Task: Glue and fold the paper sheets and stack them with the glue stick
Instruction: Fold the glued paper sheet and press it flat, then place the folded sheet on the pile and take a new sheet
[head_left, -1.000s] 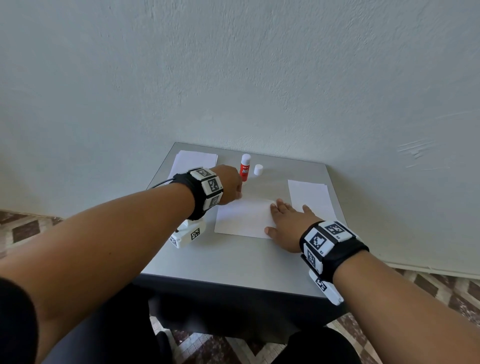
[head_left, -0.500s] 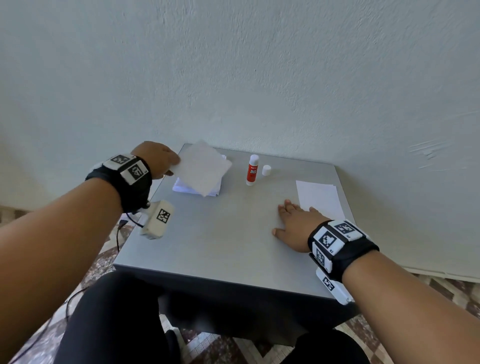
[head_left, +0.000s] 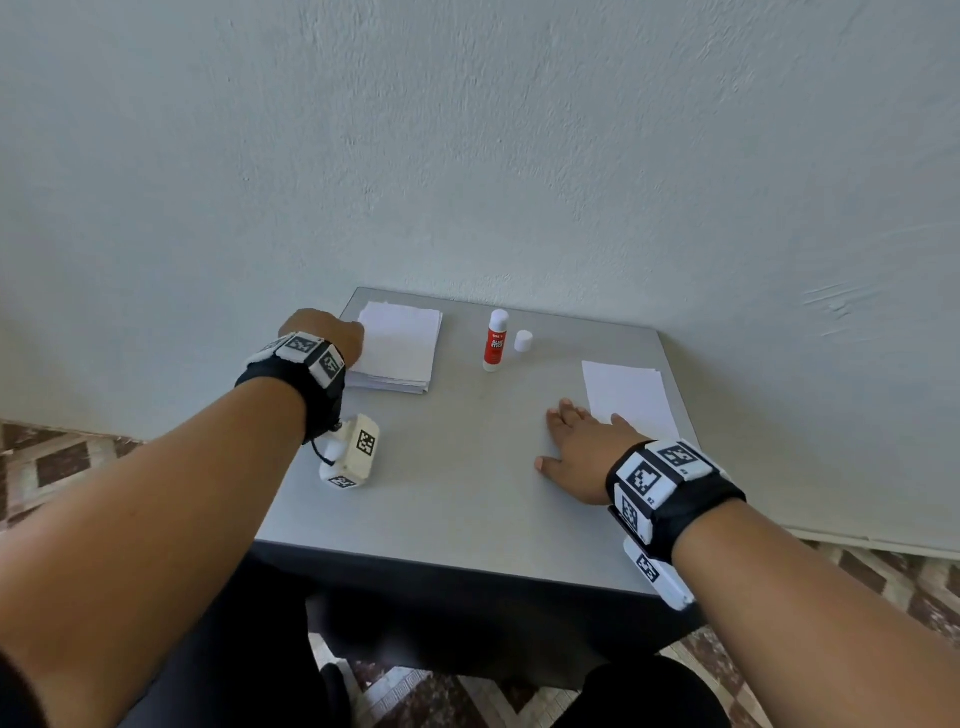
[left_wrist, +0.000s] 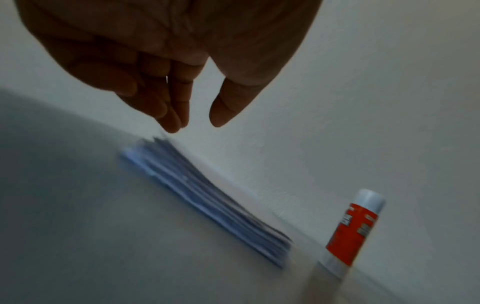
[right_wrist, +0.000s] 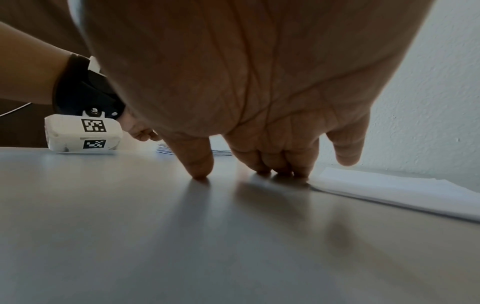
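Note:
A stack of folded white sheets (head_left: 397, 348) (left_wrist: 207, 197) lies at the table's back left. My left hand (head_left: 324, 332) (left_wrist: 192, 121) hovers just above its left edge, fingers relaxed and holding nothing. The red and white glue stick (head_left: 495, 340) (left_wrist: 350, 230) stands uncapped at the back middle, its white cap (head_left: 523, 341) beside it. Unfolded white sheets (head_left: 628, 397) (right_wrist: 389, 191) lie at the right. My right hand (head_left: 576, 447) (right_wrist: 249, 172) rests flat on the grey table (head_left: 457, 493), fingertips (right_wrist: 200, 174) touching the top next to those sheets.
The small table stands against a pale wall (head_left: 467, 156). Its front edge (head_left: 441, 564) is close to my knees. Patterned floor tiles (head_left: 62, 457) show on both sides. A white tagged camera block (head_left: 353, 452) hangs under my left wrist.
My left hand carried the folded sheet from the middle of the table to the back-left stack and let go of it. The right hand stayed flat on the table.

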